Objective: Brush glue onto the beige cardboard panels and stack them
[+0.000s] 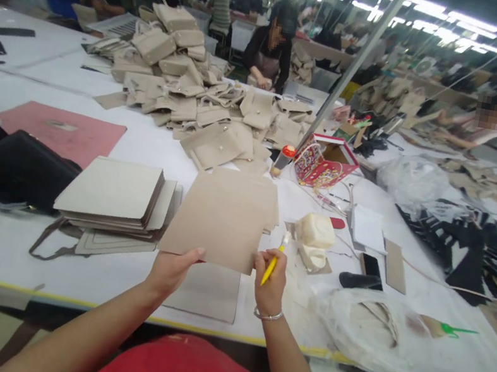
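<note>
My left hand (173,272) grips the near edge of a flat beige panel (224,217), thumb on top. The panel is held over the table, with more beige pieces (274,206) showing past its right side. My right hand (271,280) is closed around a slim yellow brush (270,270) with a whitish tip pointing away from me; its fingers are at the panel's near right corner. Under the panel, a greyish board (205,294) lies at the table edge, partly hidden. A stack of beige boards (110,190) stands to the left.
A large heap of beige bag pieces (171,76) fills the far middle. To the right are a cream-coloured block-like container (315,230), a red patterned box (324,161), a red-capped bottle (284,160) and a clear plastic bag (372,329). A co-worker (272,49) sits across the table.
</note>
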Motion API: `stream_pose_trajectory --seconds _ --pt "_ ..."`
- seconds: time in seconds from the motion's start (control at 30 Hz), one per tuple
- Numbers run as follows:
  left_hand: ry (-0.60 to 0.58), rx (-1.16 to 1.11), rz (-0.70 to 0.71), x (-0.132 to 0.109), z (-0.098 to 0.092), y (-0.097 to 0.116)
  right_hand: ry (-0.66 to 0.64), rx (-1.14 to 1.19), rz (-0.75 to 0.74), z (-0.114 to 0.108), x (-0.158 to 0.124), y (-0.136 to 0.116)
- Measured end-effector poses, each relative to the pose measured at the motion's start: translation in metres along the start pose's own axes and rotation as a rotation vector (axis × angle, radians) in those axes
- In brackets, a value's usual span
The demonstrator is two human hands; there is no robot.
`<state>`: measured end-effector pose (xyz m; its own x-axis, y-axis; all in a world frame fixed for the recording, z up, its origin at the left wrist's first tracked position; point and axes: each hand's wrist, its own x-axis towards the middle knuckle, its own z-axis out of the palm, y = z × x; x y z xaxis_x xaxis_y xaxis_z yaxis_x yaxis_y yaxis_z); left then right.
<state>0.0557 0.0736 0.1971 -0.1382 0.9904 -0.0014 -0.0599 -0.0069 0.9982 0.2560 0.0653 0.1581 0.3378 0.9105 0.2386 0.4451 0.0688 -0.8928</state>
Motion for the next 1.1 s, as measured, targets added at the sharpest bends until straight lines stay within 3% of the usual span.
stream_pose_trajectory --seconds 0.13,0.27,0.4,0.57,0.67,0.8,1.1 --pt "-0.179 -0.19 -0.208 -0.019 -0.014 -0.035 -0.041 0.068 0.07 -0.007 -0.019 0.022" --pt "-0.193 -0.163 -0.338 -0.03 -0.048 -0.068 -0.096 -0.007 0.127 -0.02 -0.053 0.052" --pt "-0.204 0.2 -0.406 -0.037 -0.08 -0.112 -0.196 -0.184 0.155 -0.021 -0.088 0.089" --pt "-0.26 0.73 -0.254 -0.03 -0.097 -0.155 -0.242 -0.313 0.153 0.002 -0.101 0.122" --pt "-0.287 0.84 -0.214 -0.018 -0.099 -0.168 -0.241 -0.35 0.139 0.018 -0.094 0.132" --pt "-0.273 0.871 -0.298 -0.002 -0.101 -0.182 -0.281 -0.377 0.144 0.033 -0.087 0.141" --pt "-0.2 0.811 -0.338 0.005 -0.102 -0.198 -0.308 -0.432 0.187 0.043 -0.085 0.147"
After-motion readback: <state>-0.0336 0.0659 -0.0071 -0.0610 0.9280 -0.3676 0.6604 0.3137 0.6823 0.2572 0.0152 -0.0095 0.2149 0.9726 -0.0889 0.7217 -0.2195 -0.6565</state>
